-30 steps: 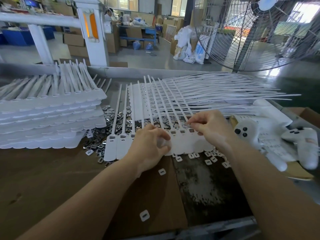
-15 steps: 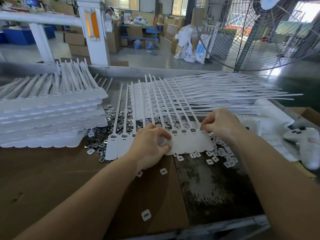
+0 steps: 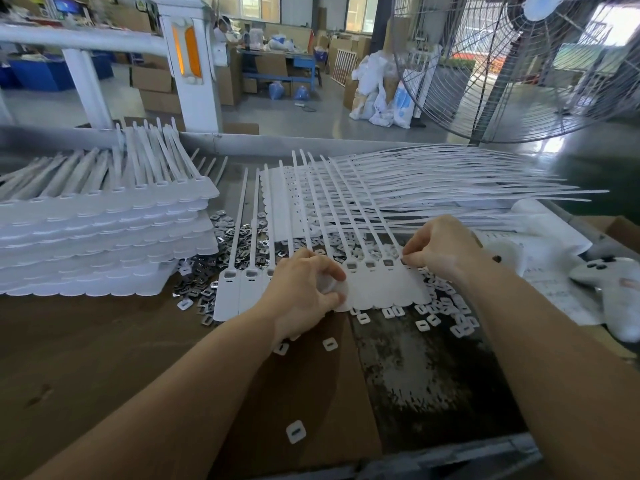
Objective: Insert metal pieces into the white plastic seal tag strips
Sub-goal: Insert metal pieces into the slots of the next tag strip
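A joined row of white plastic seal tag strips lies flat on the table, tails pointing away from me. My left hand grips the row's lower middle edge, thumb and fingers curled over a tag. My right hand pinches at the rightmost tag's socket at the row's right end; the piece between its fingertips is hidden. Dark metal pieces lie heaped behind the row's left part. Small white square caps are scattered at the right.
A tall stack of tag rows stands at the left. More rows with long tails fan out behind. Two white game controllers lie at the right on papers. A large fan stands beyond the table. Stray caps lie near the front edge.
My right hand has moved rightward along the row, from a socket near the middle to the right end tag. My left hand has kept its grip in place.
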`<state>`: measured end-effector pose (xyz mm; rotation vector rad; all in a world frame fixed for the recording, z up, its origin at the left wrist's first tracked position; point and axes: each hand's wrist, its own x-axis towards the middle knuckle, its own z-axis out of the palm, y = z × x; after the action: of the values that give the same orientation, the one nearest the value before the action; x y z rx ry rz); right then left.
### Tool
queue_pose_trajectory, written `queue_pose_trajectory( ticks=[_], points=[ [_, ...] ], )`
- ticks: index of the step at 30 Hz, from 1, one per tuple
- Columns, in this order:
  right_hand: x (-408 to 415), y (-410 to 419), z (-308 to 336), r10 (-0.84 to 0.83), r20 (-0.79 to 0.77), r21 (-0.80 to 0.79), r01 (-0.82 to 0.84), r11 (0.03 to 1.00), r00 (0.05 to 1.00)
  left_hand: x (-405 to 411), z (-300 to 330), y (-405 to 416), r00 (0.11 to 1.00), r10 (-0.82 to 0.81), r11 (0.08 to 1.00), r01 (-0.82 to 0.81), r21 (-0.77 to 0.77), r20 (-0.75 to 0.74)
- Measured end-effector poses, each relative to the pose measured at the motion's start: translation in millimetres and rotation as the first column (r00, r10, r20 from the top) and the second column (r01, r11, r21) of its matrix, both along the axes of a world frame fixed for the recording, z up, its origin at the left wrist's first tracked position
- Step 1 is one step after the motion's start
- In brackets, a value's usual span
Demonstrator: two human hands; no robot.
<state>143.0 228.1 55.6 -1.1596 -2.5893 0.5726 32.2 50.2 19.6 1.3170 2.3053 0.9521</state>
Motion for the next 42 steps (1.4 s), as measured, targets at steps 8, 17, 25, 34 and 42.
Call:
queue_pose_trajectory(
  ticks=[8, 17, 25, 34, 42],
  points=[
    [1, -8, 3, 0.011, -0.152, 0.02, -0.008, 1.0, 0.988, -1, 4, 0, 0.999, -0.016, 1.0, 0.016, 0.004, 0.034],
    [-30, -38, -10, 0.127, -0.181, 0.055, -0.119, 0.991, 0.975, -32, 9, -14, 0.975, 0.212, 0.973, -0.204, 0.109, -0.072],
    [-56, -41, -24, 0.055, -0.057, 0.1, -0.049, 0.994, 0.997, -50, -4, -25, 0.925, 0.309, 0.949, -0.285, 0.135, -0.221],
    [-65, -39, -31, 0.007, 0.082, 0.165, -0.02, 0.986, 0.997, -52, -8, -26, 0.927, 0.311, 0.949, -0.291, 0.123, -0.211],
    [-65, -41, -35, -0.02, 0.0, 0.186, 0.02, 0.982, 1.0, -52, -8, -26, 0.926, 0.316, 0.948, -0.3, 0.105, -0.206]
  ],
)
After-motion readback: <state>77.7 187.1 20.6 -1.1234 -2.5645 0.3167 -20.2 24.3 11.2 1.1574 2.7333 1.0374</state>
